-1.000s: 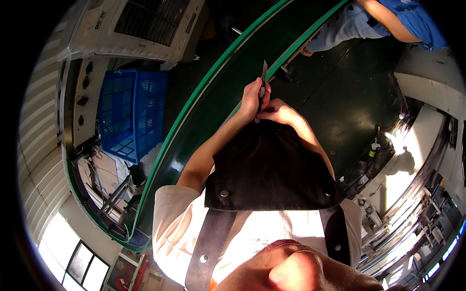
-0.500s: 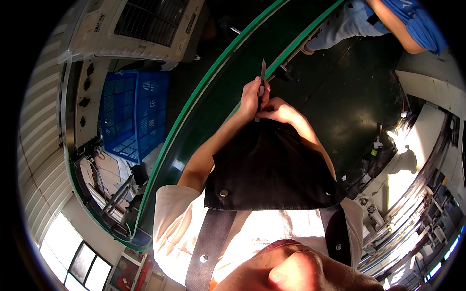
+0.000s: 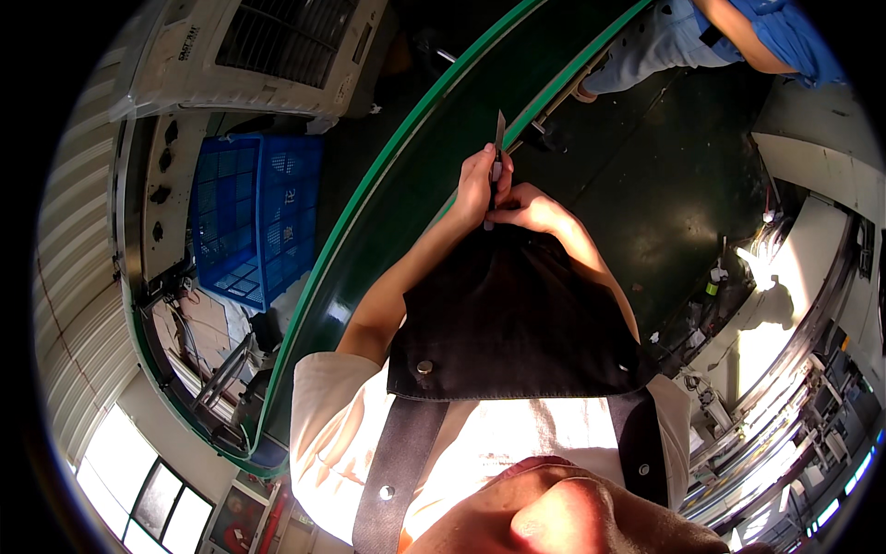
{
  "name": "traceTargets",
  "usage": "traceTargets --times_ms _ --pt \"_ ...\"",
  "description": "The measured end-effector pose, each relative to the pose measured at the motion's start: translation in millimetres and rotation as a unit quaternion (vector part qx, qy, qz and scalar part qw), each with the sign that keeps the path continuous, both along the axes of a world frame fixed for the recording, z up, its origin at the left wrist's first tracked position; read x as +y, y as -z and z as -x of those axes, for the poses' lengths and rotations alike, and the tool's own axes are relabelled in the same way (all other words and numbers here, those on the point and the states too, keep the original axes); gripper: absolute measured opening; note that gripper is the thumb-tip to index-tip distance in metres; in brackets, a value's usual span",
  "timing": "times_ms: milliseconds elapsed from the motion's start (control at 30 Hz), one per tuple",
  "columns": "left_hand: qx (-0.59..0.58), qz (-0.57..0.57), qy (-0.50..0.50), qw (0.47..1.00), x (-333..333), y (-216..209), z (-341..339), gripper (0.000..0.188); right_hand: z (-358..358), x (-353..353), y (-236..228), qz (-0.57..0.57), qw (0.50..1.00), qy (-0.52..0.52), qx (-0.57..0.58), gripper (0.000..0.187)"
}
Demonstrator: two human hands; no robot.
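Left hand [image 3: 474, 187]: fingers are clamping the utility knife [image 3: 497, 168] | right hand [image 3: 535, 210]: fingers are curling by its lower end, cannot tell if gripping | place: knife is pointing away from the apron [image 3: 512, 319], near the green-edged conveyor [image 3: 406, 175] | risk: slackening grip could be letting the bare blade [image 3: 501, 129] nick fingers

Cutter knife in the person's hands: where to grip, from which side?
Likely best by the long dark handle, coming from the wearer's side, behind the blade: the bare blade points away from the body, beyond the left hand, which already grips the handle. The right hand sits near its lower end.
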State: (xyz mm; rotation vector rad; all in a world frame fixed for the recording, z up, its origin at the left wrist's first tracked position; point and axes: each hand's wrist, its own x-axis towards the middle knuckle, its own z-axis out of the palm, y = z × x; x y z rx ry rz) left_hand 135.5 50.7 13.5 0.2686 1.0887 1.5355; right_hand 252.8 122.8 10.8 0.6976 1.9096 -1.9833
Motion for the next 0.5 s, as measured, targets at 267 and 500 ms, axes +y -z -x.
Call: traceTargets --times_ms 267,500 --pt "0.010 -0.001 0.002 1.000 0.2 2.9 0.3 0.042 0.0 1.0 -6.6 0.007 1.000 -0.001 0.021 0.018" --pt "0.011 -0.006 0.003 1.000 0.4 4.4 0.3 0.042 -1.2 -0.2 0.1 -0.005 1.000 0.000 0.019 0.018"
